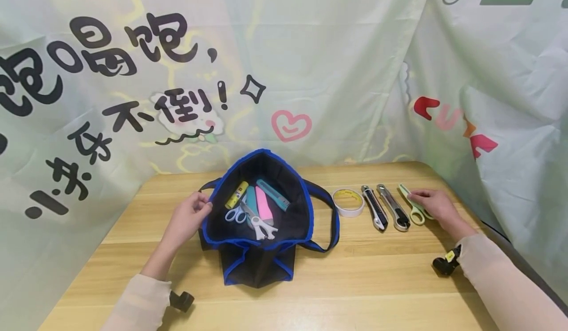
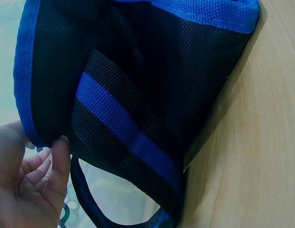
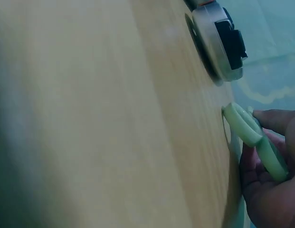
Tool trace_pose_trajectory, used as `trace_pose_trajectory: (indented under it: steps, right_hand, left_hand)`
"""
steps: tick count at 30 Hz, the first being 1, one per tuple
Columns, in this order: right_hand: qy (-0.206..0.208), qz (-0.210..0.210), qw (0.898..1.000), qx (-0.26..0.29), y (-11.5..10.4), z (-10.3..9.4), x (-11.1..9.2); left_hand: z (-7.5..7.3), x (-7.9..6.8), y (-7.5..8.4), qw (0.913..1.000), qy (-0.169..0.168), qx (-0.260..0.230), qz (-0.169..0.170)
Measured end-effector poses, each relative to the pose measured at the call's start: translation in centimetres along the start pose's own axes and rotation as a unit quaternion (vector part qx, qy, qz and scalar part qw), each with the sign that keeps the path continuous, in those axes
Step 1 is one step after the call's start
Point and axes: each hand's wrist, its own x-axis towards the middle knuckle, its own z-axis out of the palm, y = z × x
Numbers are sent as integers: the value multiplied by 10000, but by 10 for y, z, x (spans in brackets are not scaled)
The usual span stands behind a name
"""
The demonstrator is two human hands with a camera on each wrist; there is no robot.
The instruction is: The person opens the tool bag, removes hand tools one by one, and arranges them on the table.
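Note:
A black bag with blue trim (image 1: 262, 154) stands with its mouth facing up on the table. My left hand (image 1: 190, 217) pinches its left rim; the left wrist view shows the thumb and fingers (image 2: 59, 164) at the edge of the cloth. Over at the right, my right hand (image 1: 437, 207) holds light green scissors (image 1: 416, 215), thumb on one side and fingers on the other. Inside the bag lie a yellow glue stick (image 1: 237, 195), blue-handled scissors (image 1: 235, 215), white-handled scissors (image 1: 265, 228), a pink knife-like tool (image 1: 264, 204) and teal ones (image 1: 272, 194).
Left of the green scissors lie a grey utility knife (image 1: 393, 207), a black-and-silver utility knife (image 1: 374, 208) and a roll of tape (image 1: 348, 202). The bag's right strap (image 1: 335, 222) loops out near the tape. A printed cloth (image 1: 337, 74) hangs behind the wooden table (image 1: 355, 286).

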Motion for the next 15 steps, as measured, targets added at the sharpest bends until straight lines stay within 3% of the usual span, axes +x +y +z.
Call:
trace_pose_trajectory:
  steps: [10, 15]
  right_hand:
    - [311, -157, 9993, -164, 1, 9, -3]
    - [458, -271, 9971, -544, 3, 11, -5]
  left_hand:
    - [0, 0, 0, 10000, 9, 3, 75]
    - [2, 0, -1, 9999, 7, -15, 150]
